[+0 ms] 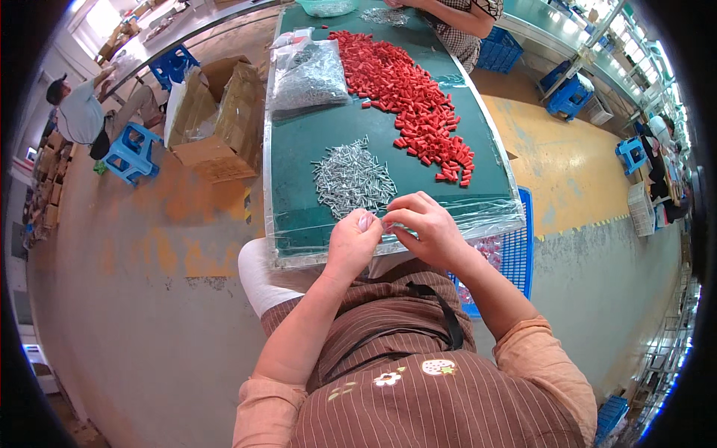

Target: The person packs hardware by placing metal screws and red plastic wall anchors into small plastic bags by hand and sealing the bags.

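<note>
At the near edge of the table, my left hand (352, 243) is closed on a small clear plastic bag (366, 222). The fingertips of my right hand (429, 228) pinch the same bag from the other side, and its contents are too small to make out. Just beyond my hands lies a pile of silver screws (353, 179). Farther up the table a long heap of red plastic wall plugs (403, 97) spreads from the back toward the right edge. A large clear bag (308, 78) full of screws rests at the left edge.
The green tabletop (295, 160) has clear film along its near edge. A blue basket (515, 261) with small packets is below its right corner. At the left stands an open carton (216, 153) near a blue stool (133, 153). Another person's arm (459, 19) reaches over the far end.
</note>
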The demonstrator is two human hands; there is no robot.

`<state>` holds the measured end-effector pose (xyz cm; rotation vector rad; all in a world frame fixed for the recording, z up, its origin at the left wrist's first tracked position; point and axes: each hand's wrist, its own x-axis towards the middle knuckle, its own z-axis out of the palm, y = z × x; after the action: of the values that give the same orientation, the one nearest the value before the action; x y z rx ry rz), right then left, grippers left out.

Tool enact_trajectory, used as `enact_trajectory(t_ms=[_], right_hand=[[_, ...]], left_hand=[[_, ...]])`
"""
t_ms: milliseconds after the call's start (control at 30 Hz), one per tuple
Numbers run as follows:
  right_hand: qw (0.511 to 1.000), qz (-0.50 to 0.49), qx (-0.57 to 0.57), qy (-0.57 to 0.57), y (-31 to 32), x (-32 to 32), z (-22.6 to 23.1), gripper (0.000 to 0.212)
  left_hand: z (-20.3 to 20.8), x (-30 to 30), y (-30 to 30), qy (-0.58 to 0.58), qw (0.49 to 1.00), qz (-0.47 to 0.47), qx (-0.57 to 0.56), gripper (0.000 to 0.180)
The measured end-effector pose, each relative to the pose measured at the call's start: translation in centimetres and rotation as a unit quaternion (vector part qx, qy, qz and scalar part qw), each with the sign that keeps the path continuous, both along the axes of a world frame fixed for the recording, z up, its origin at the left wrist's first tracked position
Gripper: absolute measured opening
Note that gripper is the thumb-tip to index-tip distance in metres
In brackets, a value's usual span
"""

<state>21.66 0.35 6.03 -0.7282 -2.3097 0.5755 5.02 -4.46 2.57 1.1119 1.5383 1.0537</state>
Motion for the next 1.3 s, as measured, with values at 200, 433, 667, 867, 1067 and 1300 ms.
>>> enact_trajectory(t_ms=[200, 433, 667, 867, 1067, 1300], right_hand=[[0.999, 0.007, 0.007, -0.038, -1.0, 0.3, 0.1, 0.009], [0.941, -0.010, -0.319, 0.116, -1.6, 1.1, -1.1, 0.009], [0.873, -0.040, -0.445, 0.196, -2.2, 1.9, -1.9, 0.009], [0.876, -0.035, -0.428, 0.219, -2.9, 1.7, -1.0, 0.015], [0.858, -0.051, -0.450, 0.244, -3.2, 2.0, -1.1, 0.016], [0.851, -0.043, -0.453, 0.263, -3.4, 1.8, -1.9, 0.018]], left_hand=[[0.1, -0.1, -0.7, -0.058, 0.998, -0.028, 0.010, 0.015], [0.8, 0.2, -2.8, -0.223, 0.971, -0.063, 0.067, 0.007], [1.4, 0.3, -3.9, -0.168, 0.984, -0.035, 0.046, 0.006], [1.2, 0.7, -4.2, -0.244, 0.968, 0.005, 0.054, 0.005], [1.6, 0.9, -4.5, -0.267, 0.963, 0.007, 0.043, 0.005], [1.3, 1.2, -4.8, -0.224, 0.972, 0.015, 0.068, 0.002]])
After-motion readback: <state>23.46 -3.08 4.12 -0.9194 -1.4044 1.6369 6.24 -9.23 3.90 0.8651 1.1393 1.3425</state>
